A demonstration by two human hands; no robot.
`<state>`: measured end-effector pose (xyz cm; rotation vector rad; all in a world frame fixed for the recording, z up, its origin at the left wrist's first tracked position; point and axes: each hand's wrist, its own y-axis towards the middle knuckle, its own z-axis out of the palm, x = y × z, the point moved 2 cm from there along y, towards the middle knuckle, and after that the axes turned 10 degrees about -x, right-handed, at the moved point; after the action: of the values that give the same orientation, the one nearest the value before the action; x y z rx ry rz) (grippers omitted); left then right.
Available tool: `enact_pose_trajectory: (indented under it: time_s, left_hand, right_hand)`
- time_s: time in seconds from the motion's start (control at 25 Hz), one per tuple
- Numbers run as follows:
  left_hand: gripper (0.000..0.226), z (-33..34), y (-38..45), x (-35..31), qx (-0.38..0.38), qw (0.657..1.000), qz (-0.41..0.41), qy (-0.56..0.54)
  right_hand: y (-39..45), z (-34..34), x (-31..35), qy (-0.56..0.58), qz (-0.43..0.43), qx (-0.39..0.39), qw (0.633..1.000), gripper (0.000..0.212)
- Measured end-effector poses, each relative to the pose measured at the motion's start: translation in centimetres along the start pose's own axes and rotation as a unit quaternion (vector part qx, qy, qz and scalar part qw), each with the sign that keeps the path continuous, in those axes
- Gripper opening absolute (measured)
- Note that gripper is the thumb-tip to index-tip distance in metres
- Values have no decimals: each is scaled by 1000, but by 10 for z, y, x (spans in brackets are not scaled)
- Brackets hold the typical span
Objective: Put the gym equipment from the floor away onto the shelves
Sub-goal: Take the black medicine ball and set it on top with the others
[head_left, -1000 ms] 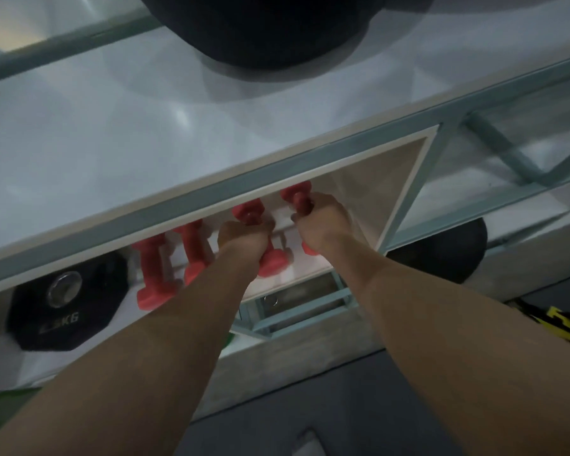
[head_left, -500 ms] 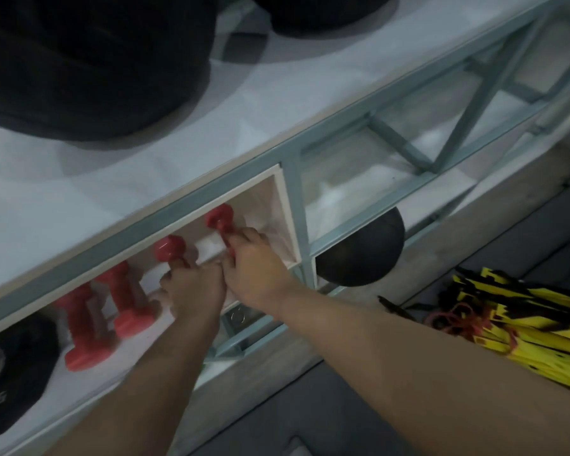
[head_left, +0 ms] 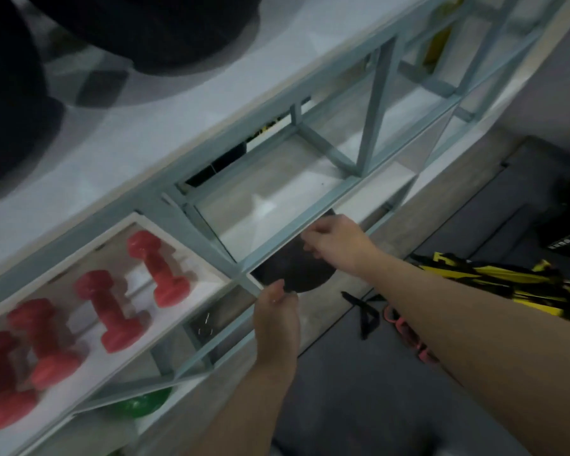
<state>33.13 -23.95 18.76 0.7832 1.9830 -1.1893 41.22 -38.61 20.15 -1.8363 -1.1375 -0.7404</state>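
Note:
Several red dumbbells (head_left: 158,268) lie side by side on a white shelf (head_left: 208,284) in the left compartment, with no hand on them. To their right, a black round weight (head_left: 290,274) sticks out of the lower compartment under a blue-grey frame bar (head_left: 277,238). My left hand (head_left: 277,314) pinches its lower left edge. My right hand (head_left: 338,241) curls over its upper right edge. Most of the black weight is hidden by the shelf and my hands.
Yellow-and-black straps (head_left: 507,284), a pink band (head_left: 408,337) and a black strap (head_left: 366,314) lie on the dark floor at right. A green ball (head_left: 139,403) sits on the bottom shelf. Large black items (head_left: 145,28) fill the top shelf.
Both hands let go of the two right-hand red dumbbells, which now rest on the shelf. The hands moved right and down to the black round weight.

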Motion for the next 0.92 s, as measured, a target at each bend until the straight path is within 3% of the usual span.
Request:
enact_pose_trajectory:
  time_s: [0.08,0.2,0.32,0.56,0.76,0.92]
  left_hand:
    - [31,31,21,4,-7,997,-49,-55]
    - [33,68,59,26,-68,994,-52,-70]
    - [59,88,97,52,-136,987,-55,-61]
    - [49,101,141,41,-237,969,-56,40]
    - [55,108,143,38,-260,963,-61,37]
    - [55,102,132,52,-284,956,21,-73]
  right_hand:
    - [31,-12,-33,24,53,-75,995,23]
    - [65,-16,-77,50,111,-127,984,32]
    - [95,-3,-104,70,145,-98,982,48]
    - [137,34,-119,132,149,3,980,64]
    - [146,39,-134,176,220,-5,960,78]
    - [146,14,-156,172,258,-68,948,64]
